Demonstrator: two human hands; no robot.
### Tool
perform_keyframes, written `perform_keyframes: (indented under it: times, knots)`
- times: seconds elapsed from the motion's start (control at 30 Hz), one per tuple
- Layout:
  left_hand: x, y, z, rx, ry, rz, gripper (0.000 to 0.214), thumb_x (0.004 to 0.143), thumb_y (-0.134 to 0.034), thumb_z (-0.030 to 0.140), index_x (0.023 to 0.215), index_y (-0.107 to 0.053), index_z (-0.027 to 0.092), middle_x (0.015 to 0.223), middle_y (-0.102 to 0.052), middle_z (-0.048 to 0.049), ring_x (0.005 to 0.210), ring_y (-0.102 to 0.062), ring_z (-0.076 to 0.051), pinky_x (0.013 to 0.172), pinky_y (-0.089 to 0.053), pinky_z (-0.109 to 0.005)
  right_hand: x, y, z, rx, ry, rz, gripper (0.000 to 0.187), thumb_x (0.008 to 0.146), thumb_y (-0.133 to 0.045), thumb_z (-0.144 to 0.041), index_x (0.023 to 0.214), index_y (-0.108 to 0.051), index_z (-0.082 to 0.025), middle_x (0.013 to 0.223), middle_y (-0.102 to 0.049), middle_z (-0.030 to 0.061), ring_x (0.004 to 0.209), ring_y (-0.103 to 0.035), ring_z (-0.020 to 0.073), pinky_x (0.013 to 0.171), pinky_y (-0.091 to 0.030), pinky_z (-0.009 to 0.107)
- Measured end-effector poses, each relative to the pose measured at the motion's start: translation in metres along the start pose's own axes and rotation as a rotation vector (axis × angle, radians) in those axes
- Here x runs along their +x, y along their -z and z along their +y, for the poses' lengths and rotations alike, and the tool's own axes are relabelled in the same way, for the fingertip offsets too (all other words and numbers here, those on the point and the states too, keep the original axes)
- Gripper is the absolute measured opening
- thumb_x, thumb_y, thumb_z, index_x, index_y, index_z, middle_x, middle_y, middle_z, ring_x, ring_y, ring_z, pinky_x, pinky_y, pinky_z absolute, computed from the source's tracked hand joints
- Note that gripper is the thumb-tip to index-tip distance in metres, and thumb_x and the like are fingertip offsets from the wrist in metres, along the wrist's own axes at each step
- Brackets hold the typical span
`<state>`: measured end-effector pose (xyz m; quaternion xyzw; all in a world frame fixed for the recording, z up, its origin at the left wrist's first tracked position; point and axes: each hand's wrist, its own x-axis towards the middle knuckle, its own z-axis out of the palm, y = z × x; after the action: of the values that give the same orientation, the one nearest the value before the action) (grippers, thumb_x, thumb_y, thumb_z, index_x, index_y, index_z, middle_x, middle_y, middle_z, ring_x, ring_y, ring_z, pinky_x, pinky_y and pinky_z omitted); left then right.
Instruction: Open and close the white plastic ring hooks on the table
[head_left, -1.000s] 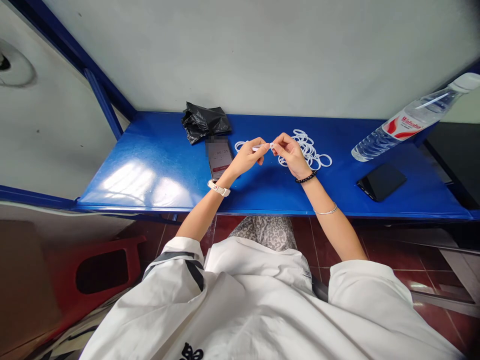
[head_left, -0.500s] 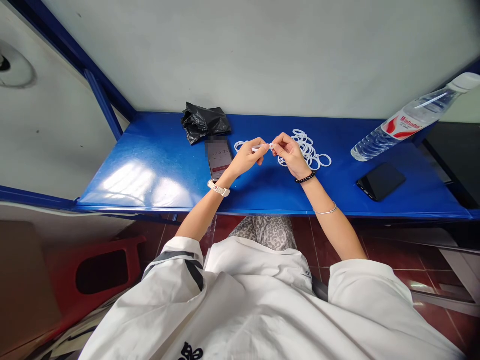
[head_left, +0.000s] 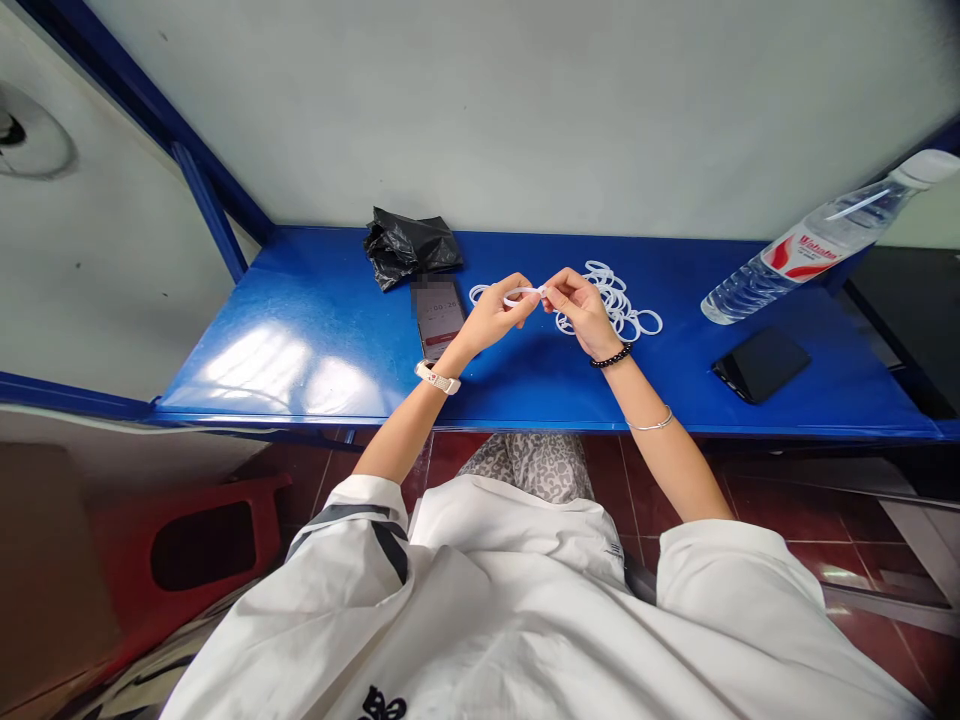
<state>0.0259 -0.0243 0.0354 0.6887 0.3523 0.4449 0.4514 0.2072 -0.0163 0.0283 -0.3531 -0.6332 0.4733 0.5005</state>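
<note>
Holds a white ring (head_left: 523, 290) between both hands, over the middle of the blue table (head_left: 337, 290). Grips the left part of the ring in the left hand (head_left: 491, 312), with thumb and fingers closed narrowly on it. Pinches the right end between thumb and forefinger of the right hand (head_left: 583, 308), very near the left fingertips; cannot tell how the other right fingers are set underneath. Has a loose pile of rings (head_left: 615, 302) on the table, partly behind the right hand and spreading out to the right. Has a few more rings (head_left: 475, 293) just left of the left hand, partly covered by it. Wears a pale wristband (head_left: 437, 377) on the left wrist, and a black bead bracelet (head_left: 611, 356) and a thin bangle (head_left: 651, 424) on the right arm. Has a phone (head_left: 441, 310) with a lit screen left of the left hand, with a crumpled black bag (head_left: 414, 245) just beyond it. Has, well apart on the right, a clear bottle (head_left: 806, 248) with a white cap, and a flat black object (head_left: 761, 365) nearer.
</note>
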Motion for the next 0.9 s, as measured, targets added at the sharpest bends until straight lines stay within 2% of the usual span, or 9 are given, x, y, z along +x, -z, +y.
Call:
perform_keyframes:
  times: [0.13, 0.33, 0.57, 0.73, 0.9]
  knots:
    - [-0.0006, -0.0005, 0.0024, 0.000, 0.011, 0.006, 0.046, 0.093, -0.067, 0.063, 0.079, -0.056, 0.021, 0.057, -0.055, 0.0032, 0.056, -0.049, -0.011, 0.059, -0.039, -0.026, 0.0000, -0.0029, -0.0005, -0.001, -0.008, 0.008, 0.061, 0.070, -0.080, -0.082, 0.082, -0.063, -0.025, 0.078, -0.061, -0.0009, 0.077, -0.062, 0.0168, 0.073, -0.056, 0.033]
    - [-0.0009, -0.0024, 0.0013, 0.016, 0.026, 0.014, 0.044, 0.095, -0.067, 0.059, 0.078, -0.055, 0.021, 0.056, -0.055, 0.0030, 0.055, -0.049, -0.011, 0.057, -0.037, -0.026, -0.0003, -0.0034, -0.0012, -0.009, 0.002, -0.006, 0.060, 0.069, -0.082, -0.080, 0.079, -0.060, -0.025, 0.075, -0.057, -0.0014, 0.073, -0.059, 0.0160, 0.071, -0.055, 0.033]
    - [-0.0010, -0.0041, -0.0015, 0.029, -0.012, -0.014, 0.049, 0.093, -0.063, 0.068, 0.078, -0.054, 0.022, 0.055, -0.055, 0.0025, 0.054, -0.049, -0.012, 0.056, -0.037, -0.027, -0.0010, 0.0011, -0.0017, -0.032, 0.007, -0.014, 0.060, 0.068, -0.084, -0.079, 0.075, -0.056, -0.026, 0.073, -0.054, -0.0013, 0.072, -0.053, 0.0167, 0.071, -0.054, 0.035]
    - [-0.0016, -0.0038, -0.0017, 0.030, 0.006, -0.012, 0.052, 0.091, -0.065, 0.071, 0.080, -0.054, 0.022, 0.057, -0.055, 0.0022, 0.054, -0.049, -0.012, 0.057, -0.038, -0.027, -0.0009, 0.0018, 0.0008, -0.039, 0.023, -0.014, 0.060, 0.073, -0.083, -0.076, 0.073, -0.051, -0.025, 0.076, -0.052, -0.0010, 0.074, -0.050, 0.0164, 0.074, -0.054, 0.033]
    - [-0.0020, -0.0028, -0.0021, 0.021, -0.034, -0.032, 0.058, 0.088, -0.063, 0.079, 0.082, -0.053, 0.022, 0.059, -0.055, 0.0021, 0.055, -0.052, -0.012, 0.057, -0.039, -0.027, 0.0002, 0.0033, 0.0047, -0.036, 0.034, -0.029, 0.060, 0.074, -0.084, -0.074, 0.074, -0.048, -0.025, 0.077, -0.050, -0.0013, 0.076, -0.049, 0.0169, 0.075, -0.054, 0.034]
